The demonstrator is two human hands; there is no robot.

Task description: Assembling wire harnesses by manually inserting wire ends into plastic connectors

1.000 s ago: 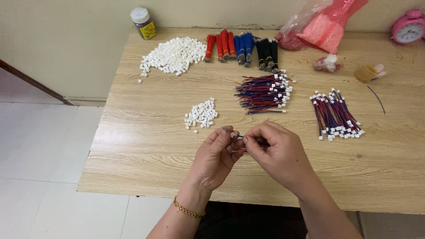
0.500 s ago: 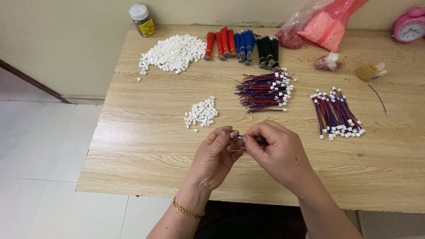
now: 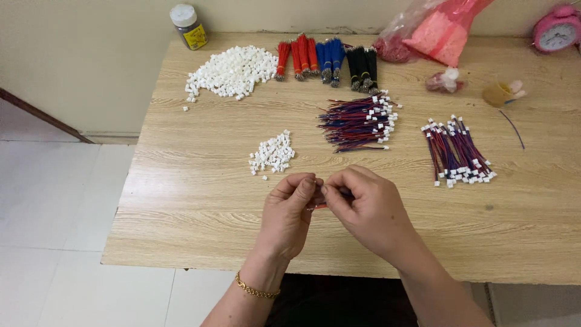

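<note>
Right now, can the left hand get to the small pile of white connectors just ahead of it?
Probably yes: the small white pile lies just beyond the left hand on bare table; but its fingers pinch a thin wire.

A light wooden table (image 3: 200, 200) carries a big heap of white plastic pieces (image 3: 233, 71) and a small heap (image 3: 272, 154), bundles of red, blue and black wires (image 3: 327, 59) at the back, two piles of wired connectors (image 3: 358, 121) (image 3: 457, 151), a jar (image 3: 189, 26), a pink bag (image 3: 433, 30) and a pink alarm clock (image 3: 557, 28).
</note>
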